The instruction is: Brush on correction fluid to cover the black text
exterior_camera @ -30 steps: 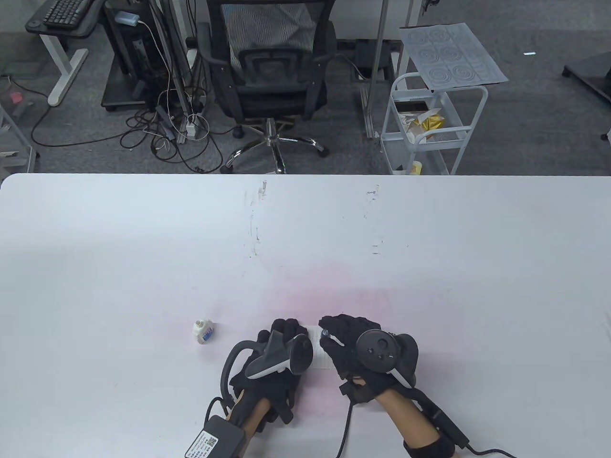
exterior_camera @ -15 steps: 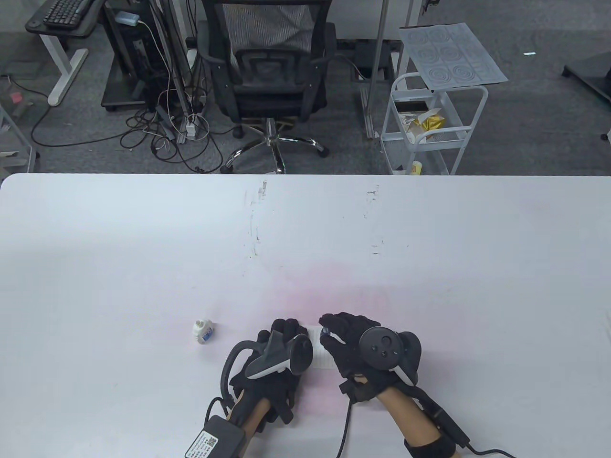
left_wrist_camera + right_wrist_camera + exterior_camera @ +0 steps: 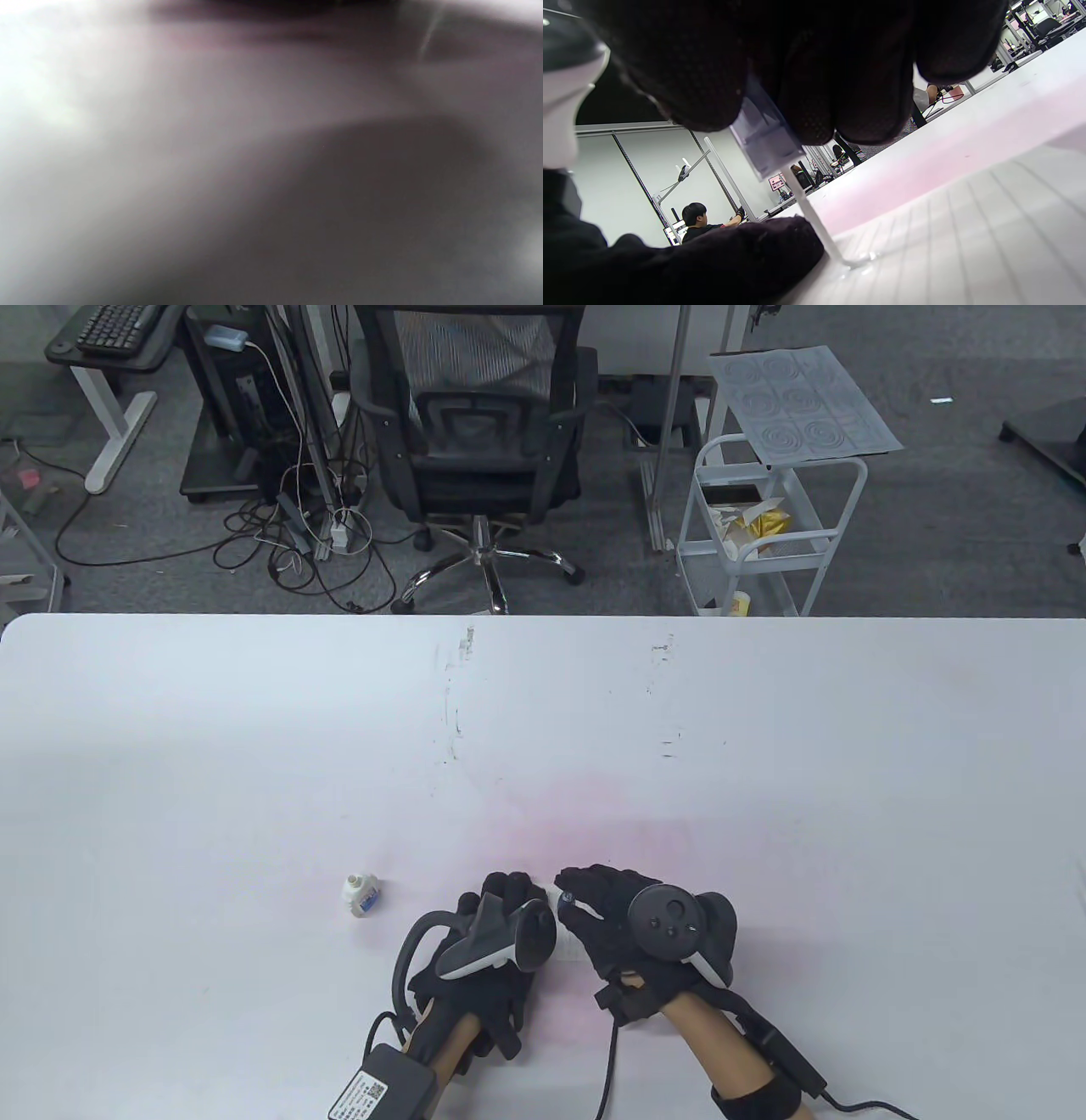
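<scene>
A small lined paper slip [image 3: 568, 952] lies on the white table between my hands. My left hand [image 3: 507, 897] rests on its left end, fingers lying on it. My right hand [image 3: 573, 894] pinches the bluish cap [image 3: 566, 897] of the correction brush. In the right wrist view the cap [image 3: 763, 140] sits between my fingertips [image 3: 814, 101], and the white brush stem [image 3: 814, 220] slants down so its tip touches the paper [image 3: 967, 237], leaving a wet white patch, close to a left finger [image 3: 721, 258]. The open fluid bottle [image 3: 362, 893] stands left of my left hand. The left wrist view is blurred.
The white table [image 3: 764, 746] bears faint scuff marks [image 3: 454, 704] towards the far edge. An office chair [image 3: 479, 441] and a white cart [image 3: 764, 526] stand beyond the far edge. Glove cables and a power pack [image 3: 382, 1082] lie at the near edge.
My right hand has shifted slightly left along the paper with the brush, covering more of the slip. My left hand and the bottle have not moved.
</scene>
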